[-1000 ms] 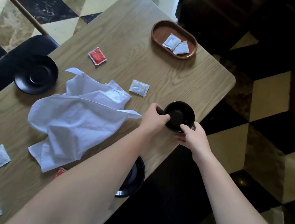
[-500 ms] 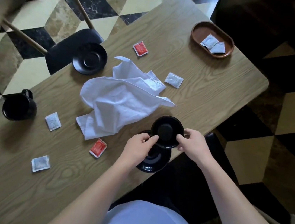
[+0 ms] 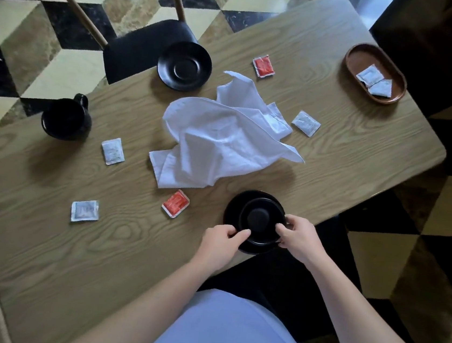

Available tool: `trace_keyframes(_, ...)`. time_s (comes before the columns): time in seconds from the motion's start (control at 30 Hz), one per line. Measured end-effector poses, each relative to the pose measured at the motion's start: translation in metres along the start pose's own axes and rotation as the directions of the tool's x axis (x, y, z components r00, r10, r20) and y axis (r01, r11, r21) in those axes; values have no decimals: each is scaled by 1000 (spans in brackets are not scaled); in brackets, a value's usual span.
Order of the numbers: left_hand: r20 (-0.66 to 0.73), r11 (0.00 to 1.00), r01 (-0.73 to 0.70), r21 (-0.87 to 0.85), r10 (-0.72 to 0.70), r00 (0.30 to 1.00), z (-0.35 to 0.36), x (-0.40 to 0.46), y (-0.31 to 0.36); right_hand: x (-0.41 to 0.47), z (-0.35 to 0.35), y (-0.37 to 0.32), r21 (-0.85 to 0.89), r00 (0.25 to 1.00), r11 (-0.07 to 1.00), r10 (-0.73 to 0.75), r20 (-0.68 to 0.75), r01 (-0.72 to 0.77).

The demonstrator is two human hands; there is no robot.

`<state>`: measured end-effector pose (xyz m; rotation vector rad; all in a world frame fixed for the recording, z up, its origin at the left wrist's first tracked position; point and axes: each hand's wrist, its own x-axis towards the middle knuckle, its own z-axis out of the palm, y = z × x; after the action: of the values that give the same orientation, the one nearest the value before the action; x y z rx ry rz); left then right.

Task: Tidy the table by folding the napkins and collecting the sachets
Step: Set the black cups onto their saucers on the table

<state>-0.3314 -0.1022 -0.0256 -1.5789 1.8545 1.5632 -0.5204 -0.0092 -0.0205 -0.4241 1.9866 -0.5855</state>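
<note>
While both hands (image 3: pixel 262 239) grip cup (image 3: pixel 263 220) on saucer (image 3: pixel 234 203), napkin (image 3: pixel 222 140) & sachets (image 3: pixel 175 203) wait; I'd let go next.

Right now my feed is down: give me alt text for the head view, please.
Both hands, left hand and right hand, hold a black cup on a black saucer at the wooden table's near edge. Behind lies a crumpled white napkin with red and white sachets scattered around it; two white sachets lie in an oval wooden tray.
</note>
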Motion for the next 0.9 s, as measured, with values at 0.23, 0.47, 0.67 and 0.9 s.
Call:
trace_keyframes(0.23,15,1000,2,6,-2,1000,1,2,-5,5,-2,7,-28,1000,1000,2,26,-2)
trace_keyframes(0.47,14,1000,26,-15,-26,1000,-2,0,-9,7,1,3,-25,998,1000,0,62,1)
trace_keyframes(0.67,114,983,134,-123,-120,986,-10,1,-8,6,-5,-5,-10,991,996,87,98,-86)
trace_keyframes(0.9,-80,812,229,-537,-319,944,-61,15,-33,14,-20,-57,-308,985,951,-88,-151,37)
